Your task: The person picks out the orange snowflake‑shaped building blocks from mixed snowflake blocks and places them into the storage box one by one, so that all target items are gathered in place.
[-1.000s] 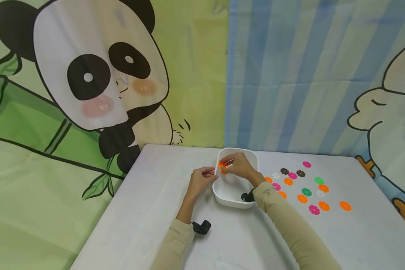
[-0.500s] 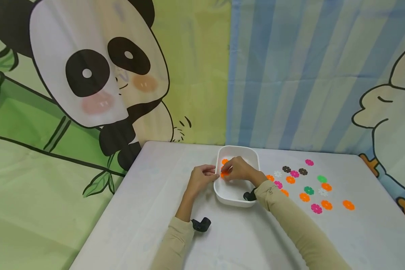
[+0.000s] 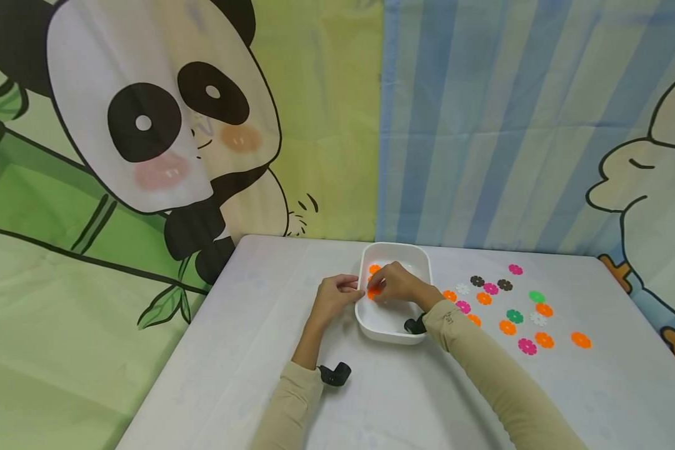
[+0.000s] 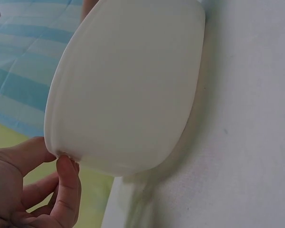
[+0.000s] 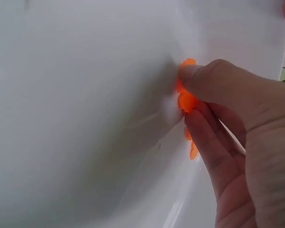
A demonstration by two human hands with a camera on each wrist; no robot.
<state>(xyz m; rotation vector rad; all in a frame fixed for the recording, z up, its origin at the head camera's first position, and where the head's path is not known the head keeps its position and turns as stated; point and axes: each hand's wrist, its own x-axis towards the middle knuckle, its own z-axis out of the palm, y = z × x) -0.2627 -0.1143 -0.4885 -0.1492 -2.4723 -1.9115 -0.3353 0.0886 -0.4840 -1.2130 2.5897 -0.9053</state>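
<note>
A white tub (image 3: 422, 265) stands on the white table (image 3: 259, 350). Inside it, my right hand (image 3: 398, 284) pinches an orange flower-shaped piece (image 3: 374, 292) between thumb and fingers, low against the tub's left inner wall. The right wrist view shows that orange piece (image 5: 186, 99) under my thumb (image 5: 213, 78), against the tub's white inside (image 5: 85, 118). A second orange piece (image 3: 374, 269) lies further back in the tub. My left hand (image 3: 336, 296) grips the tub's left rim from outside. In the left wrist view its thumb and a finger (image 4: 66, 180) touch the rim of the tub (image 4: 128, 90).
Several flower-shaped pieces lie scattered on the table right of the tub: orange (image 3: 580, 340), pink (image 3: 527, 347), green (image 3: 514, 317), brown (image 3: 477, 281) and white (image 3: 462, 289). A panda backdrop (image 3: 163, 125) hangs behind the table's far edge. The table's left edge runs diagonally at lower left.
My right hand has lowered with the orange piece from above the tub's rim down to its left inner wall. The left hand has stayed at the rim.
</note>
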